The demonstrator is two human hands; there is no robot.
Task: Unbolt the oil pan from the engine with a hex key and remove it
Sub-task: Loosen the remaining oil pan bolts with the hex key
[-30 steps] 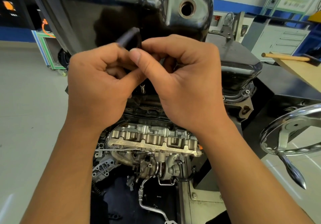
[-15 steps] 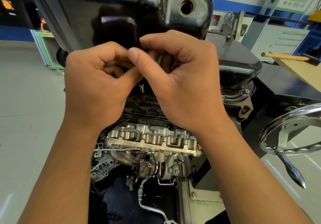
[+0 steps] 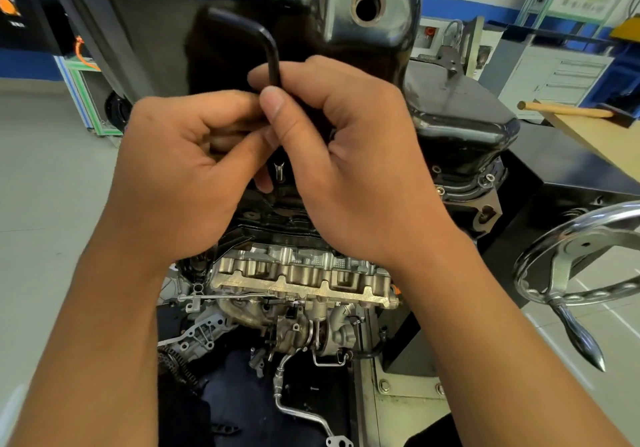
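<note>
A glossy black oil pan [image 3: 166,13] fills the top of the head view, with a round drain hole [image 3: 367,5] at its upper right. It sits on the upturned engine [image 3: 301,276]. A black L-shaped hex key [image 3: 266,44] stands upright in front of the pan, its short arm pointing left. Its long shaft runs down between my two hands. My right hand [image 3: 356,155] pinches the shaft with thumb and fingers. My left hand [image 3: 187,172] is curled against it from the left, fingers at the shaft. A silver bolt [image 3: 278,169] shows just below my thumbs.
A chrome handwheel [image 3: 581,266] with a pointed handle juts in at the right. A wooden bench [image 3: 595,134] with a wooden-handled hammer [image 3: 568,111] lies at the far right. Bolts [image 3: 489,178] line the pan's right flange. Grey floor lies at the left.
The hex key has turned: its short arm, hidden or foreshortened before, now points left above my hands. Both hands stayed at the shaft and shifted slightly.
</note>
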